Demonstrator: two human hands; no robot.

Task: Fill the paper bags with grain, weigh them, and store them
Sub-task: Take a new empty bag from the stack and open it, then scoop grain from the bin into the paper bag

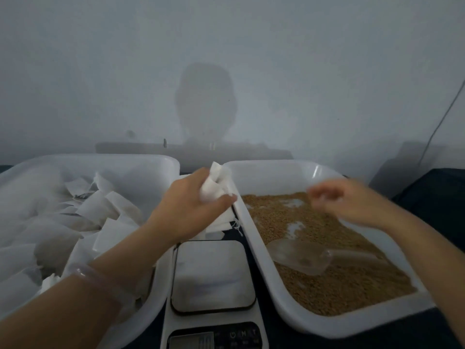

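The left hand (191, 205) pinches a small white paper bag (214, 190), seemingly light, limp and easily crumpled, best held at its mouth; the blurred right hand (344, 200), grip unreadable, hovers over brown grain (339, 285)

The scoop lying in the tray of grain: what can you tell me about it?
The scoop looks like clear, slightly frosted plastic, with a wide shovel-shaped bowl and a handle running off to the right. It lies flat on the brown grain in the near half of the white tray. The grain shows through it, so it is hard to tell whether it holds any. Neither hand touches it; the blurred right hand hovers farther back over the tray.
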